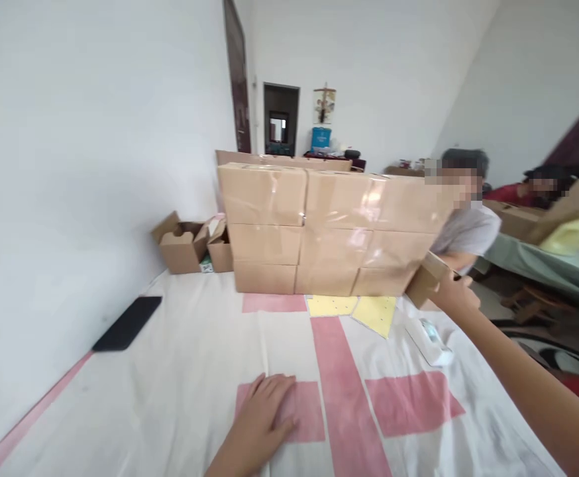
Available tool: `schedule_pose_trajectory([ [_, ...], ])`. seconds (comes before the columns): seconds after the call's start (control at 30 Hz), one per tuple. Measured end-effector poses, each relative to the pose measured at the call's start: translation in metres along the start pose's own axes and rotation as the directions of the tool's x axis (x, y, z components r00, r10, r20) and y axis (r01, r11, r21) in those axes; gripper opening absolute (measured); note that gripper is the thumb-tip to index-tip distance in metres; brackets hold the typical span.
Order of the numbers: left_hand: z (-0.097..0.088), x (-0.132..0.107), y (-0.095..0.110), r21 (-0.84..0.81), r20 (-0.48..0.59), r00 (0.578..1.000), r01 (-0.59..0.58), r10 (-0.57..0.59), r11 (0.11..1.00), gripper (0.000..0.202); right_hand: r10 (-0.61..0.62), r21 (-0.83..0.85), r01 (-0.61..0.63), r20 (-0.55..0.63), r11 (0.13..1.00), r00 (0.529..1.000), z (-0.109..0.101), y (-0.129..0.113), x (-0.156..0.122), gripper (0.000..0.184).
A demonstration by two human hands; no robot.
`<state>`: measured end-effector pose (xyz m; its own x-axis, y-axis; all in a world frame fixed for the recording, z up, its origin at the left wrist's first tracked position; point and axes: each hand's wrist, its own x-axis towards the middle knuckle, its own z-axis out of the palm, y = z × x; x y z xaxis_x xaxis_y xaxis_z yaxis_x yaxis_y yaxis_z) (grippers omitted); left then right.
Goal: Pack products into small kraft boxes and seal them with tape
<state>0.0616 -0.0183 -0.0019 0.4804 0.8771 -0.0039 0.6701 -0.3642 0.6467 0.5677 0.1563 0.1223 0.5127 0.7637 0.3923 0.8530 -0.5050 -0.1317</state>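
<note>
My left hand (264, 419) lies on the white and pink cloth (190, 377) with its fingers stretched out and nothing in it. At the right end of the stacked boxes, my right hand (456, 295) grips a small cardboard box (422, 281), which is tilted. The stack of taped brown cardboard boxes (336, 235) stands on the cloth ahead of me, three rows high. Two yellow sheets (376, 315) lie at its foot. Nearest to my right forearm sits a small white tray (436, 354) with something pale blue in it.
A flat black device (128, 323) lies by the left wall. Open cardboard boxes (183, 246) stand left of the stack. Beyond my right hand is a person in a light shirt (475, 232). Another person in red (511, 193) is farther right, near a green-covered table (532, 262).
</note>
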Motion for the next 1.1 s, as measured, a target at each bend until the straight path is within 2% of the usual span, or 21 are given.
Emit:
schedule_pose_trajectory([
  [0.07,-0.015,-0.01,0.0,-0.054,-0.004,1.0,0.006,-0.007,0.999,0.054,-0.093,-0.037,0.096,0.072,0.995,0.993,-0.008,-0.042,-0.017,0.056],
  [0.13,-0.033,-0.02,-0.01,-0.044,-0.026,1.0,0.014,-0.015,0.999,0.052,-0.267,-0.043,0.28,0.193,0.959,0.944,-0.017,-0.095,-0.043,0.043],
  [0.17,-0.045,-0.024,-0.019,-0.016,-0.052,0.998,0.028,-0.029,0.999,0.052,-0.37,-0.009,0.386,0.263,0.923,0.891,-0.022,-0.124,-0.06,0.036],
  [0.23,-0.073,-0.027,-0.044,0.048,-0.152,0.985,0.092,-0.084,0.995,0.053,-0.543,0.109,0.549,0.395,0.829,0.742,-0.026,-0.189,-0.098,0.027],
  [0.27,-0.09,-0.025,-0.06,0.064,-0.231,0.964,0.153,-0.134,0.986,0.053,-0.626,0.208,0.604,0.427,0.77,0.652,-0.024,-0.222,-0.12,0.026],
  [0.3,-0.109,-0.021,-0.077,0.061,-0.329,0.924,0.226,-0.194,0.972,0.054,-0.72,0.335,0.642,0.405,0.69,0.563,-0.02,-0.256,-0.141,0.024],
  [0.33,-0.13,-0.014,-0.094,0.031,-0.443,0.855,0.314,-0.268,0.949,0.055,-0.812,0.472,0.66,0.329,0.584,0.482,-0.013,-0.29,-0.163,0.023],
  [0.37,-0.153,-0.005,-0.112,-0.03,-0.575,0.735,0.419,-0.359,0.907,0.056,-0.865,0.573,0.657,0.229,0.491,0.447,-0.004,-0.324,-0.184,0.026],
  [0.4,-0.176,0.006,-0.131,-0.102,-0.695,0.589,0.488,-0.413,0.867,0.056,-0.887,0.64,0.646,0.128,0.416,0.444,0.008,-0.358,-0.203,0.034],
  [0.43,-0.199,0.019,-0.15,-0.194,-0.79,0.43,0.502,-0.438,0.843,0.054,-0.889,0.698,0.619,0.055,0.36,0.455,0.022,-0.392,-0.221,0.041],
  [0.47,-0.221,0.033,-0.169,-0.295,-0.849,0.277,0.457,-0.45,0.839,0.053,-0.885,0.759,0.569,0.022,0.317,0.464,0.036,-0.426,-0.236,0.046],
  [0.5,-0.24,0.048,-0.189,-0.346,-0.87,0.181,0.441,-0.459,0.828,0.053,-0.877,0.821,0.502,-0.003,0.272,0.481,0.051,-0.46,-0.248,0.05],
  [0.57,-0.268,0.082,-0.228,-0.421,-0.868,0.075,0.413,-0.491,0.807,0.062,-0.818,0.923,0.321,-0.011,0.214,0.575,0.08,-0.524,-0.266,0.053],
  [0.6,-0.276,0.1,-0.247,-0.452,-0.859,0.051,0.391,-0.51,0.802,0.066,-0.779,0.951,0.241,-0.001,0.194,0.627,0.092,-0.553,-0.272,0.054],
  [0.67,-0.282,0.135,-0.281,-0.5,-0.839,0.041,0.335,-0.542,0.799,0.064,-0.715,0.977,0.162,-0.015,0.139,0.699,0.113,-0.601,-0.277,0.056],
  [0.7,-0.281,0.15,-0.297,-0.516,-0.831,0.046,0.305,-0.554,0.8,0.058,-0.698,0.981,0.159,-0.039,0.107,0.715,0.121,-0.619,-0.278,0.056],
  [0.77,-0.275,0.171,-0.323,-0.532,-0.825,0.062,0.255,-0.562,0.808,0.048,-0.688,0.98,0.191,-0.105,0.05,0.718,0.133,-0.641,-0.278,0.055],
  [0.83,-0.27,0.18,-0.345,-0.52,-0.833,0.081,0.221,-0.547,0.825,0.043,-0.694,0.974,0.225,-0.147,0.022,0.704,0.14,-0.649,-0.277,0.052],
  [0.9,-0.268,0.18,-0.361,-0.489,-0.851,0.11,0.188,-0.513,0.852,0.038,-0.683,0.974,0.221,-0.135,0.04,0.718,0.144,-0.649,-0.276,0.048],
  [1.0,-0.271,0.176,-0.373,-0.455,-0.871,0.15,0.117,-0.468,0.883,0.034,-0.629,0.981,0.168,-0.072,0.094,0.774,0.146,-0.647,-0.274,0.042],
  [1.1,-0.272,0.174,-0.373,-0.45,-0.877,0.162,0.053,-0.453,0.891,0.033,-0.535,0.99,0.114,-0.056,0.077,0.843,0.144,-0.645,-0.273,0.034],
])
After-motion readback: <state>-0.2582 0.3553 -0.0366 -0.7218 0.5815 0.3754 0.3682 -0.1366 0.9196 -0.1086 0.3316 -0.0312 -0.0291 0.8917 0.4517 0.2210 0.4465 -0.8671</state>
